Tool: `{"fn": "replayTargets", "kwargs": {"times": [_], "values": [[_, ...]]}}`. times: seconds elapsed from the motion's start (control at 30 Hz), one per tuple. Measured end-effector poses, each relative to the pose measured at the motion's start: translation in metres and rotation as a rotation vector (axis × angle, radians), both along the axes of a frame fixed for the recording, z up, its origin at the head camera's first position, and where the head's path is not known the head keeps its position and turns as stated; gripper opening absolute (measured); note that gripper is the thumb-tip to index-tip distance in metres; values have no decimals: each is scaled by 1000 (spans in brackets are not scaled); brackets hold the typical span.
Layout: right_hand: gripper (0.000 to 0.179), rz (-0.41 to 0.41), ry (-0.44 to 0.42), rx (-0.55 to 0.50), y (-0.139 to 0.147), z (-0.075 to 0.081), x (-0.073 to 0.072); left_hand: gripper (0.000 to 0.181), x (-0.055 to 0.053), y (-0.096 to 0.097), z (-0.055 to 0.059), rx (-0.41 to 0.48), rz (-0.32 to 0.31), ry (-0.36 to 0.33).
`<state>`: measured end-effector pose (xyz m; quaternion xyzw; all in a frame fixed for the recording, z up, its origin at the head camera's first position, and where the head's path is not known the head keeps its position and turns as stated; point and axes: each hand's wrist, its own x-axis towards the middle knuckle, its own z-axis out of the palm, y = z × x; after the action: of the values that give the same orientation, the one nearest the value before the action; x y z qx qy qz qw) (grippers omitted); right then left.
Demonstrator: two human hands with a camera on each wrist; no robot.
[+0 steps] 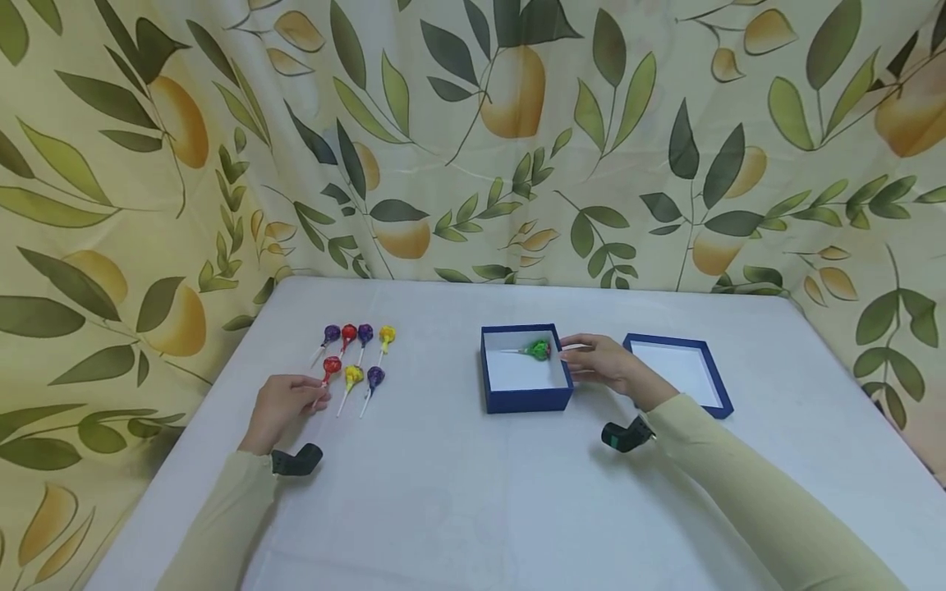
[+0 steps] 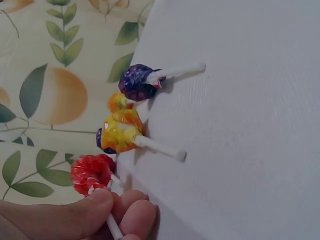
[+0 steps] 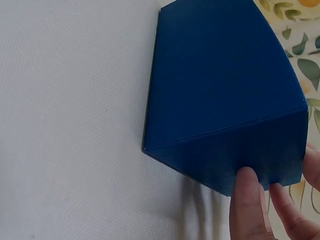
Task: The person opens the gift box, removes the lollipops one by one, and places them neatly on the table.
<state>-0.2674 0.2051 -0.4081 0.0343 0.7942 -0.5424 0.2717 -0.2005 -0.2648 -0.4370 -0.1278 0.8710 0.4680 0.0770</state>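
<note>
My left hand (image 1: 284,406) pinches the white stick of a red lollipop (image 2: 91,172) between thumb and fingers at the left of the table. Around it lie several more wrapped lollipops: a yellow one (image 1: 353,375) and a purple one (image 1: 375,377) beside it, others in a row behind, including a second red one (image 1: 348,333). My right hand (image 1: 602,361) touches the right side of an open blue box (image 1: 528,400), its extended fingers on the outer wall and at the rim. Inside the box lies a green lollipop (image 1: 538,350), stick pointing left.
A blue-edged lid (image 1: 720,386) with a white inside lies right of the box, partly behind my right forearm. White cloth covers the table (image 1: 443,492). A fruit-patterned curtain (image 1: 473,205) hangs behind and to the left.
</note>
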Motion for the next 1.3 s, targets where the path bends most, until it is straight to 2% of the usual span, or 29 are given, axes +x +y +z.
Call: {"fn": "replayTargets", "kwargs": {"times": [0.3,0.47,0.67,0.93,1.1,1.3], "values": [[57,7,4,0,2,1,0,28,-1,-3,12,-45,-64,-90],[58,15,11,2,2,0,0,27,-5,-3,15,-82,-74,-142],[59,16,7,1,2,0,-1,27,-8,-1,17,-129,-100,-145],[58,25,7,5,1,0,-1,26,-7,-1,18,-176,-100,-161],[58,30,3,12,1,0,-1,25,-7,-2,15,-265,-111,-168],[58,28,2,13,0,1,-2,26,-6,-1,20,-338,-124,-191]]}}
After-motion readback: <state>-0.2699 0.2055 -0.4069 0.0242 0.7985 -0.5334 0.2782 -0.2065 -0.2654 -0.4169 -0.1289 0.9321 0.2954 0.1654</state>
